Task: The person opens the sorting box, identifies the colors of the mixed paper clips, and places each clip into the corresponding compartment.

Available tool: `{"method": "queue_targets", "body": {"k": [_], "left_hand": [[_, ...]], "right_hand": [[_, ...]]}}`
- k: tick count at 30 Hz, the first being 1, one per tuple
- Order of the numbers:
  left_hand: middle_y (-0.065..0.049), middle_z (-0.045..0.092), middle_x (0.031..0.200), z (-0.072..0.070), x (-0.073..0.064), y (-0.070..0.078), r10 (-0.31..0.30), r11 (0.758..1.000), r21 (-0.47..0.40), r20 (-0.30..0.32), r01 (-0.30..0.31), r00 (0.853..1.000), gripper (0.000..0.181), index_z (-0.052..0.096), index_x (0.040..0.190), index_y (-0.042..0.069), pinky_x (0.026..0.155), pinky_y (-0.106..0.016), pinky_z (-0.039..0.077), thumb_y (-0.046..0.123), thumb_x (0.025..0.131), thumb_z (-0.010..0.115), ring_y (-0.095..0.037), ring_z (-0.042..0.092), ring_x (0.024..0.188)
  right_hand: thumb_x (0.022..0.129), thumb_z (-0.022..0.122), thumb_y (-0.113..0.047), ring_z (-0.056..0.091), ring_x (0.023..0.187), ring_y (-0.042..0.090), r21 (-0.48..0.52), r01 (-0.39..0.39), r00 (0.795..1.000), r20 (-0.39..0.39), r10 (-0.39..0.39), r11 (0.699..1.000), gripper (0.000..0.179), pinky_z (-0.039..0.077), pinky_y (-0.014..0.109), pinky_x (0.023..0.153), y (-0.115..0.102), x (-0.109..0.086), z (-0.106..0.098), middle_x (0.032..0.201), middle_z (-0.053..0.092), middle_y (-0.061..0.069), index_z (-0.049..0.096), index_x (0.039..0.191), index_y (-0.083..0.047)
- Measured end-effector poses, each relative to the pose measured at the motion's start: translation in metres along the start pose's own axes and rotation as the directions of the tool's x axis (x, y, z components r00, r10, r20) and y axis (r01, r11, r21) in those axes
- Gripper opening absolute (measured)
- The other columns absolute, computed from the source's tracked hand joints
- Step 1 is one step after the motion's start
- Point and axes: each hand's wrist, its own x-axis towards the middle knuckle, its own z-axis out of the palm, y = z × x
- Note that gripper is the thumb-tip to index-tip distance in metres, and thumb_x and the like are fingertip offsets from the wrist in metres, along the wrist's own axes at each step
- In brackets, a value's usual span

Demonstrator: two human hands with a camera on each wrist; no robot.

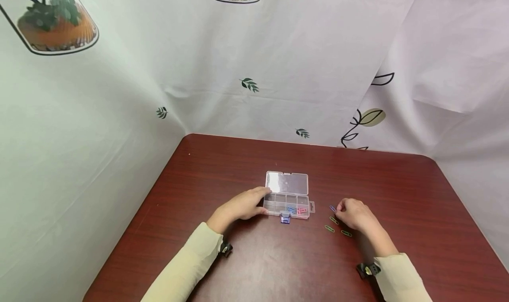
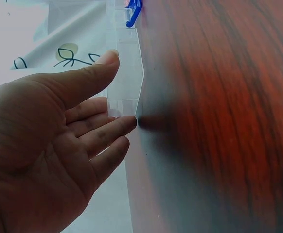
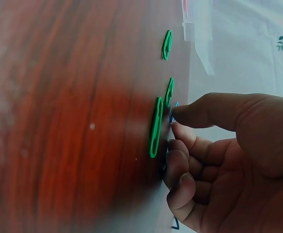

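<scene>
Blue paper clip point(image 1: 332, 208), slim, looped, right hand point(image 1: 355, 213) pinching it, left hand point(image 1: 245, 204) spread against clear box point(image 1: 280, 198)

head cam: bright, glare on table point(image 1: 262, 266) | 2 wrist cams: dimmer, soft shadows | L cam partly overexp

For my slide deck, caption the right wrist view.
The right hand at a blue paper clip, three green paper clips lying close by on the reddish-brown table.
</scene>
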Motion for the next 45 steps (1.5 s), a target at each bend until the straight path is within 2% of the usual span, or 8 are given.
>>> {"method": "queue_targets", "body": {"k": [11,20,25,32,37,45], "left_hand": [[-0.015,0.05,0.15,0.001,-0.001,-0.001,-0.002,1.0,-0.004,0.0,0.002,1.0,0.062,0.046,0.148,0.003,0.115,-0.043,0.041,0.026,0.096,0.071,-0.028,0.049,0.138],[-0.013,0.049,0.151,0.002,0.0,-0.003,0.001,1.0,-0.009,0.0,-0.001,1.0,0.063,0.045,0.149,0.004,0.116,-0.042,0.04,0.027,0.097,0.071,-0.027,0.048,0.139],[-0.013,0.049,0.151,0.002,0.0,-0.003,0.002,1.0,-0.011,0.003,-0.002,1.0,0.062,0.046,0.149,0.004,0.116,-0.042,0.04,0.027,0.097,0.071,-0.027,0.048,0.139],[-0.014,0.049,0.151,0.001,-0.001,-0.002,-0.006,1.0,-0.009,0.006,0.006,1.0,0.062,0.046,0.149,0.004,0.115,-0.042,0.04,0.027,0.097,0.071,-0.028,0.048,0.139],[-0.014,0.048,0.151,0.0,-0.001,0.0,-0.011,1.0,-0.011,0.007,0.011,1.0,0.063,0.045,0.149,0.004,0.115,-0.042,0.041,0.027,0.097,0.071,-0.028,0.048,0.138],[-0.014,0.049,0.151,0.0,-0.001,0.001,-0.008,1.0,-0.008,0.004,0.008,1.0,0.062,0.046,0.149,0.004,0.115,-0.042,0.041,0.027,0.097,0.071,-0.028,0.049,0.138]], "right_hand": [[0.09,0.065,-0.014,0.054,0.074,0.018,-0.016,0.008,1.0,0.0,-0.008,1.0,0.007,0.047,0.037,0.069,-0.003,0.004,0.001,0.081,0.06,0.001,0.063,0.086,-0.009],[0.087,0.065,-0.013,0.052,0.07,0.018,-0.01,0.013,1.0,-0.009,-0.013,1.0,0.006,0.044,0.034,0.064,-0.005,0.004,0.001,0.077,0.058,0.001,0.061,0.084,-0.009],[0.088,0.066,-0.01,0.052,0.071,0.018,0.022,0.055,0.996,-0.065,-0.053,0.998,0.008,0.044,0.034,0.065,-0.006,0.003,0.001,0.076,0.057,0.001,0.06,0.084,-0.009],[0.087,0.067,-0.006,0.055,0.071,0.016,0.059,0.136,0.977,-0.173,-0.124,0.989,0.001,0.047,0.033,0.065,-0.01,0.002,0.001,0.075,0.062,-0.001,0.065,0.087,-0.007],[0.09,0.066,-0.006,0.059,0.073,0.018,0.072,0.141,0.973,-0.195,-0.125,0.987,0.006,0.049,0.035,0.067,-0.017,0.001,-0.001,0.079,0.068,0.002,0.07,0.092,-0.004],[0.09,0.067,-0.008,0.055,0.071,0.017,0.07,0.125,0.969,-0.225,-0.106,0.99,0.005,0.047,0.034,0.065,-0.023,-0.002,-0.001,0.079,0.067,0.001,0.072,0.089,-0.008]]}}
